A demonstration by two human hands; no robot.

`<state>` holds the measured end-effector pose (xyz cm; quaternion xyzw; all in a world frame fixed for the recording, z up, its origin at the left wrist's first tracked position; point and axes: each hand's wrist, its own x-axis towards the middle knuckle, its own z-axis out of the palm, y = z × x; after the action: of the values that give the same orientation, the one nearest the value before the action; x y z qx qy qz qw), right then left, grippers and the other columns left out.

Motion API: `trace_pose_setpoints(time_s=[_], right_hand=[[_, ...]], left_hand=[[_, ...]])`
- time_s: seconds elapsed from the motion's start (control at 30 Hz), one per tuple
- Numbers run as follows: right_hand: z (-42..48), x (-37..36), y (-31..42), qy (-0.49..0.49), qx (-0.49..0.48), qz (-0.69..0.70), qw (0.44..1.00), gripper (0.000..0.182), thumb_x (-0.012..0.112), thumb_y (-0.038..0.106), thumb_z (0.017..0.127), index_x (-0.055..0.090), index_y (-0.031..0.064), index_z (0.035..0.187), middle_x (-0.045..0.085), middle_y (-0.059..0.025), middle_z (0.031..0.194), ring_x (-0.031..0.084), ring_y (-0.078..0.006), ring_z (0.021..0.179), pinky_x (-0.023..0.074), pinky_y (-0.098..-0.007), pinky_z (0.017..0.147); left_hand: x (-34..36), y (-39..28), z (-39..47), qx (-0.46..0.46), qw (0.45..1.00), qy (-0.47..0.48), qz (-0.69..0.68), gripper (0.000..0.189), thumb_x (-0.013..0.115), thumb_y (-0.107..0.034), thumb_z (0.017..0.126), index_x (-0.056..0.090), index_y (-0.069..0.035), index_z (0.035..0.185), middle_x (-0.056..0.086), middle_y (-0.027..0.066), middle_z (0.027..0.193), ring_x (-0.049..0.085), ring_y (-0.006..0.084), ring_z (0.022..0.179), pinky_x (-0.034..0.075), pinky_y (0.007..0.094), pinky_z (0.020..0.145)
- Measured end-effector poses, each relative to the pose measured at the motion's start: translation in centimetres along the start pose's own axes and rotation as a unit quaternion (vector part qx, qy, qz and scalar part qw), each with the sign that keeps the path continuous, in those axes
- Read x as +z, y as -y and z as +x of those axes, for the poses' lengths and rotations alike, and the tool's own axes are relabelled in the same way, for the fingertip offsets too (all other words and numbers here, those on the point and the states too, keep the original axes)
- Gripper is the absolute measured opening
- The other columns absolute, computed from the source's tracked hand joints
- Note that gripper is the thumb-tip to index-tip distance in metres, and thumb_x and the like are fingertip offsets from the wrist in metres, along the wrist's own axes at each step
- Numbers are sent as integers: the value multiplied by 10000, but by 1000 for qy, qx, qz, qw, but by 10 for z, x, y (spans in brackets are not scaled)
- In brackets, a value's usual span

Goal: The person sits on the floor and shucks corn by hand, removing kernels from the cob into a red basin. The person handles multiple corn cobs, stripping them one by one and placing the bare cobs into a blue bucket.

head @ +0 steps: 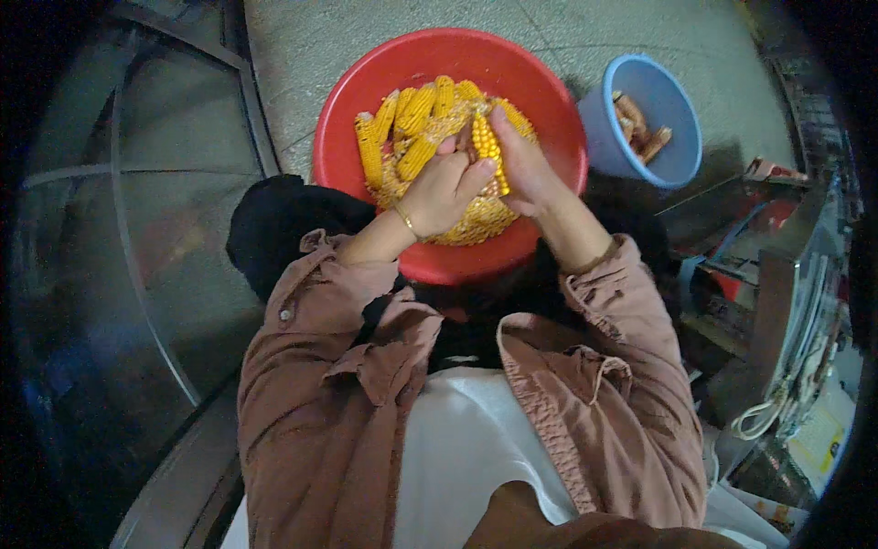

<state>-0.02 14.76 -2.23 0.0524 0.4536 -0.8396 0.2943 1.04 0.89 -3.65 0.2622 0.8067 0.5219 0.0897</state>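
Both of my hands hold one ear of dried corn (pixel 488 147) above a wide red plastic basin (pixel 439 264). My left hand (pixel 439 189), with a gold bracelet at the wrist, is closed around its left side, thumb pressed on the kernels. My right hand (pixel 525 161) grips the ear from the right, fingers along its upper end. Bright yellow kernels still cover its right side; the far side is hidden by my fingers. Several whole ears (pixel 418 110) lie in the far left part of the basin. Loose kernels (pixel 473 223) are heaped beneath my hands.
A blue plastic bucket (pixel 595 137) with several bare corncobs (pixel 638 127) stands right of the basin on the speckled floor (pixel 302 82). A cluttered shelf unit (pixel 775 309) is close on my right. A metal-framed glass panel (pixel 185 137) stands at my left.
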Motion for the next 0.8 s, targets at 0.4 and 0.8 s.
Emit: trace_pose_setpoints(time_s=[0.4,0.8], right_hand=[[3,4,1,-71,1,15,997,520,240,475,933,479,41,1090,517,-110,1137,537,-223,985,476,-368,818],[1,3,-5,-149,-172,-238,944,291,390,342,930,466,73,1011,501,-66,913,526,-123,712,454,-247,480]], left_hand=[[-21,8,4,-94,974,-32,-206,355,376,-296,891,523,20,818,575,189,827,524,336,846,399,417,764],[-33,11,18,-142,971,50,-186,329,578,-259,861,521,-1,1058,553,10,900,506,112,828,438,272,715]])
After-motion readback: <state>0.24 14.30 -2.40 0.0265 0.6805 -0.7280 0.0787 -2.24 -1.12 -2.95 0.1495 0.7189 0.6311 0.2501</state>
